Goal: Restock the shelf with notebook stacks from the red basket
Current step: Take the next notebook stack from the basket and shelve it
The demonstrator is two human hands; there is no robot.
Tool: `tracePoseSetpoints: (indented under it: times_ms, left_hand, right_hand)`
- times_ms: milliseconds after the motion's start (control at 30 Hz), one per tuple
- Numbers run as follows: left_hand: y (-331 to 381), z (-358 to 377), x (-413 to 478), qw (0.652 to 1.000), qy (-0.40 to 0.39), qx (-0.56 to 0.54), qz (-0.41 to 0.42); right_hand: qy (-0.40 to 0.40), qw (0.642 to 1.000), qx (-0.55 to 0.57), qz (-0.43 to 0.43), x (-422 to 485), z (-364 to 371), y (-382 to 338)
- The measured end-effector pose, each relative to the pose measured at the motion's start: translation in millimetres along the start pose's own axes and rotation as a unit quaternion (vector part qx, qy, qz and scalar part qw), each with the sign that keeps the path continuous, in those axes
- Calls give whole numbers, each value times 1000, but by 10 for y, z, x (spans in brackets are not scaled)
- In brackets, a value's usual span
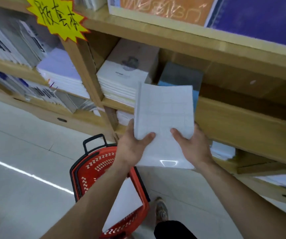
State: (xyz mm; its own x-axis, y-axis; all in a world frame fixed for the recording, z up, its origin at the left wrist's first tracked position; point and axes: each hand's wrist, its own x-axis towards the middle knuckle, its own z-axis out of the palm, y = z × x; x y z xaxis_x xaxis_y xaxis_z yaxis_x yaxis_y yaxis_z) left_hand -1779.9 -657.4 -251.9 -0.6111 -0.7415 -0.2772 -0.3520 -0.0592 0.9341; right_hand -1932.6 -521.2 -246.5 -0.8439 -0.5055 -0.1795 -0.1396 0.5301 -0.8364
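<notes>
Both hands hold a wrapped white notebook stack [164,118] with a faint grid on its cover, raised in front of the wooden shelf [233,111]. My left hand [135,144] grips its lower left edge, thumb on top. On the lower right corner sits my right hand [192,144], thumb also on top. The stack's far end points at the shelf compartment holding a blue-grey pile [180,75]. Below, on the floor, stands the red basket [94,169] with another white stack [123,202] lying inside.
A white notebook pile [120,80] fills the compartment's left part, beside a wooden upright [85,69]. A yellow starburst sign [58,16] hangs above. More notebooks fill the shelves left and above. My shoe [161,211] is on the tiled floor next to the basket.
</notes>
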Motion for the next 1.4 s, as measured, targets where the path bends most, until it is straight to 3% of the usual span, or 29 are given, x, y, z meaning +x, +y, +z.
tracePoseSetpoints:
  times_ms: [233, 500, 700, 867, 1167, 1400]
  left_hand:
    - [-35, 438, 140, 1000, 24, -2, 5]
    - [110, 577, 134, 1000, -7, 29, 1]
    - [487, 614, 665, 1000, -11, 16, -11]
    - [658, 611, 1091, 999, -14, -7, -48]
    - [339, 638, 966, 994, 52, 36, -93]
    - [655, 724, 1174, 993, 96, 63, 5]
  right_hand:
    - [-30, 999, -34, -10, 453, -292, 135]
    - [27, 999, -21, 16, 234, -484, 303]
    - [61, 998, 18, 24, 597, -517, 84]
    - [44, 997, 46, 49, 984, -372, 2]
    - [28, 992, 105, 61, 717, -262, 310]
    - [99, 989, 109, 20, 889, -117, 99]
